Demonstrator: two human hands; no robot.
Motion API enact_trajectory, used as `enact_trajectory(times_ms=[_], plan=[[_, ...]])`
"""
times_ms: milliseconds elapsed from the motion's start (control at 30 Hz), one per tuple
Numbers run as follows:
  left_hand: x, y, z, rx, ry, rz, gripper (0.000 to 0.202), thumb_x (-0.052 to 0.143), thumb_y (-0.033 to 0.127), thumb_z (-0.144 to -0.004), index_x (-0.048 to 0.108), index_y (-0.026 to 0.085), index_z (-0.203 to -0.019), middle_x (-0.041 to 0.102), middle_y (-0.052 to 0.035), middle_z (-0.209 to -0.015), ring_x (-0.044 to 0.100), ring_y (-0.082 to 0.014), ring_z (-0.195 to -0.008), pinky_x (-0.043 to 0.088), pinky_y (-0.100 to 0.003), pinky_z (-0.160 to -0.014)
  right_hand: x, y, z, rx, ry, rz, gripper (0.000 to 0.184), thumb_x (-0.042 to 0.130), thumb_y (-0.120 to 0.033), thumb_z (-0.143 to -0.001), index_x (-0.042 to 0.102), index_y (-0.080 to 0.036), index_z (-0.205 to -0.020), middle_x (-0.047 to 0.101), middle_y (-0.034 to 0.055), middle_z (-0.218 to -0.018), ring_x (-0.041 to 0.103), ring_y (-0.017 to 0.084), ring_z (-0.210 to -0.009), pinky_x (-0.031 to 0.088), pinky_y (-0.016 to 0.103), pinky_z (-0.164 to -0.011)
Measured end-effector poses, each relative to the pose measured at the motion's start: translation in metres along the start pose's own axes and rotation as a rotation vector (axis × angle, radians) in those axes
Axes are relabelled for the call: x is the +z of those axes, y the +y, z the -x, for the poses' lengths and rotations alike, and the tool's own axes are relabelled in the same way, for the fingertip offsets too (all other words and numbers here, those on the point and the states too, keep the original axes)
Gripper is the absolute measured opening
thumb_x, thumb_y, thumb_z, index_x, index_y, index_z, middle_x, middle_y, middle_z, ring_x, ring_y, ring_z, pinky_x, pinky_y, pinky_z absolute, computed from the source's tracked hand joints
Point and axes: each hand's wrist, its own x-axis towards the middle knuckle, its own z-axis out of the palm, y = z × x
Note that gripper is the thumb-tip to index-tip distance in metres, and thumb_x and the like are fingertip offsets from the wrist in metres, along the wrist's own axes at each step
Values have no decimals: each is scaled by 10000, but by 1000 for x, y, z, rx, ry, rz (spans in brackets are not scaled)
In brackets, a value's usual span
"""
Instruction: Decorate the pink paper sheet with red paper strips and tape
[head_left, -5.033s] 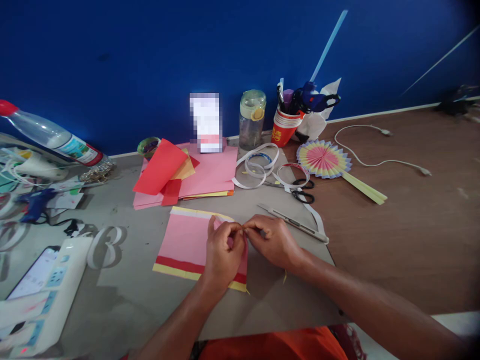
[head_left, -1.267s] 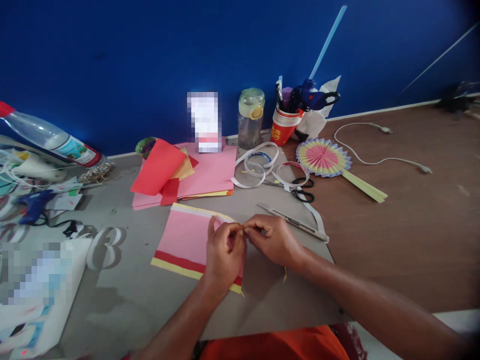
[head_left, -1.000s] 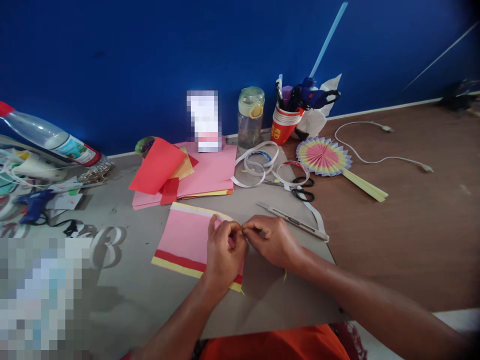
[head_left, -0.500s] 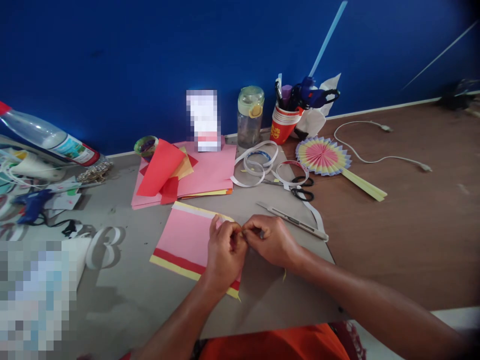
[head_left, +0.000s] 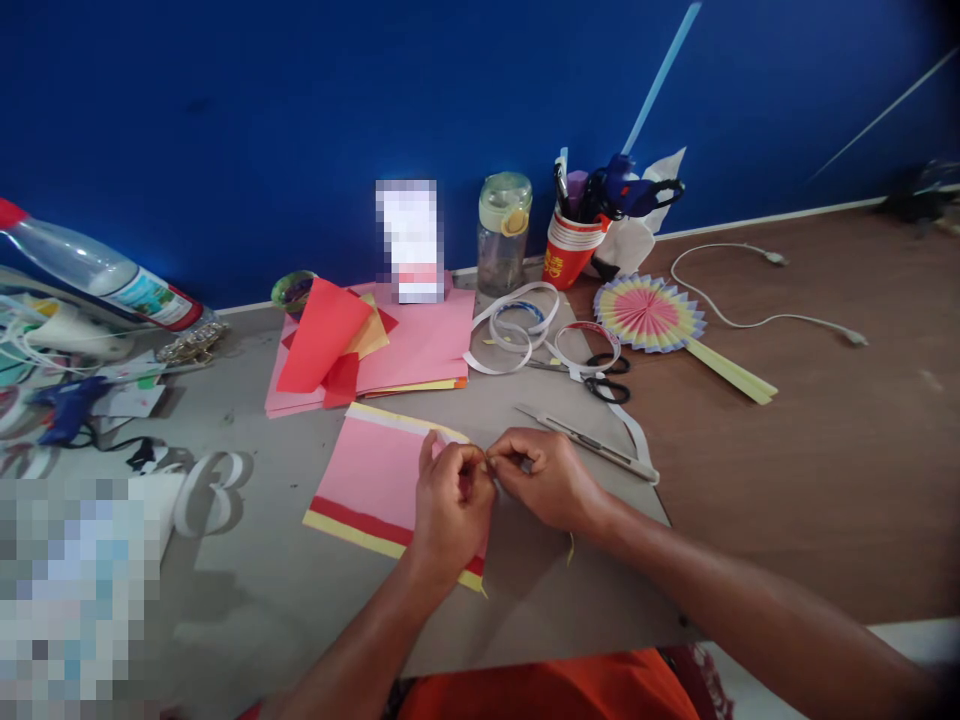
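Observation:
A pink paper sheet with a white and yellow border at its far edge and red and yellow bands at its near edge lies tilted in front of me. My left hand covers its right side, the fingers pinched at the paper's right edge. Fingertip to fingertip with it, my right hand is closed in a pinch; whatever sits between its fingers is too small to make out. Below the right wrist a thin yellow strip shows. A utility knife lies just beyond the right hand.
Behind are stacked pink sheets with red paper, white tape rolls, black-handled scissors and a pleated paper fan. A bottle and red cup stand by the wall. At left is a blue glue gun.
Both hands keep the same pinch at the paper's right edge. The whole view has shifted very slightly; otherwise hardly anything differs.

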Motion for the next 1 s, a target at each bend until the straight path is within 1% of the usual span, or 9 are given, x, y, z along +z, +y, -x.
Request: enact_trajectory(times_ms=[133,200,400,467,567,667,833,900,1000], plan=[[-1,-1,1,-23,-21,20,114,502,160,-812,521,218,-715,603,67,-640,530,-100,-553,319,-472,-1083,-2,0,-1,-67,22,73,153,528,-81,-736,649,-162,-687,648,-4,-635,566,103,-574,396,190,-555],[0,-2,1,-26,-34,20,122,498,156,-812,519,218,-710,600,70,-637,526,-98,-546,307,-472,-1090,-2,1,0,-99,30,103,153,527,-82,-739,645,-165,-686,646,-1,-641,570,104,-580,396,195,-566],[1,-1,-2,22,-10,-43,173,464,124,-780,437,222,-640,483,75,-555,452,-111,-522,382,-438,-1022,-1,2,1,-152,36,134,148,530,-81,-738,627,-169,-669,629,-1,-637,561,102,-578,389,194,-564],[1,0,-2,31,-11,-51,176,450,114,-779,427,224,-643,474,69,-556,442,-117,-530,409,-426,-992,0,2,1,-144,33,123,149,533,-80,-738,627,-171,-667,629,-6,-631,558,99,-571,389,191,-560],[0,-1,-2,34,-20,-47,166,440,112,-782,430,224,-661,500,54,-592,465,-126,-568,427,-420,-970,1,1,1,-107,20,91,153,537,-76,-740,630,-172,-665,633,-13,-625,560,95,-567,391,185,-554],[0,-2,0,22,-25,-26,153,454,124,-799,451,223,-682,537,53,-613,493,-125,-586,393,-445,-1013,1,1,-1,-81,11,70,157,537,-70,-741,637,-171,-672,641,-14,-630,567,95,-571,394,184,-553],[0,-3,3,-33,-51,11,108,490,154,-838,536,219,-767,625,65,-686,559,-99,-583,256,-498,-1123,-3,2,-1,-119,33,109,165,526,-67,-750,643,-170,-698,652,-3,-653,579,105,-589,400,196,-570],[1,-3,3,-36,-57,8,112,489,159,-846,544,219,-769,626,67,-688,563,-95,-580,245,-496,-1132,-3,2,-1,-152,45,133,165,523,-69,-757,641,-172,-703,650,3,-660,578,109,-598,401,201,-580],[2,-4,3,-24,-41,-5,125,491,152,-829,533,221,-734,602,71,-650,547,-99,-561,277,-486,-1117,-4,1,0,-205,42,153,167,515,-64,-759,632,-172,-707,644,13,-672,572,109,-603,398,202,-581]])
